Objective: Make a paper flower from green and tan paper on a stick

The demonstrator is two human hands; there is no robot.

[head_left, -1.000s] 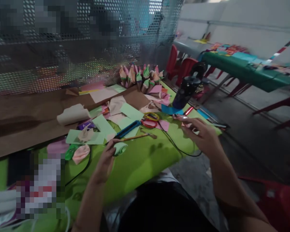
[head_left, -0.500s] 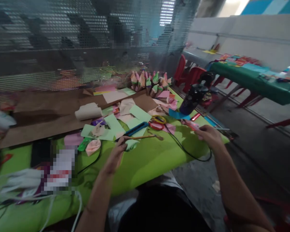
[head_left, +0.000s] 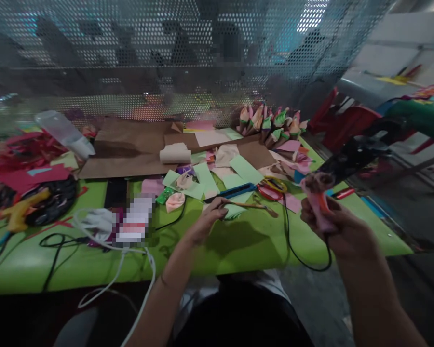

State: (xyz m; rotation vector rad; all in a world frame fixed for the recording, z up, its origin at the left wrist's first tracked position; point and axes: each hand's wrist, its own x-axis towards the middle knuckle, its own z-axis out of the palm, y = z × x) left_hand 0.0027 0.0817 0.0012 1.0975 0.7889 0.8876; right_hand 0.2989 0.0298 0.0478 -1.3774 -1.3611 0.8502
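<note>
My right hand (head_left: 342, 224) is wrapped around a pink glue gun (head_left: 320, 200), raised above the table's right side. A black cord (head_left: 300, 260) runs down from its handle in a loop. Over the middle of the table, my left hand (head_left: 210, 217) is closed on a thin brown stick (head_left: 255, 206) that points right and has a wider brown end. Pale green folded paper (head_left: 234, 212) shows just beside those fingers; whether it is fixed to the stick I cannot tell. Behind the left hand lie a blue cutter (head_left: 238, 190) and red-and-yellow scissors (head_left: 271, 189).
Paper flowers in cones (head_left: 275, 125) stand at the back right, near a dark bottle (head_left: 350, 154). Brown paper (head_left: 130, 154) and green sheets (head_left: 206, 178) cover the back. At left are a yellow glue gun (head_left: 25, 209), white cables (head_left: 121, 270) and a power strip (head_left: 101, 224).
My right hand has lifted the pink glue gun up from the table's right edge, toward me. The view has turned left, showing more of the left side. My left hand keeps hold of the stick.
</note>
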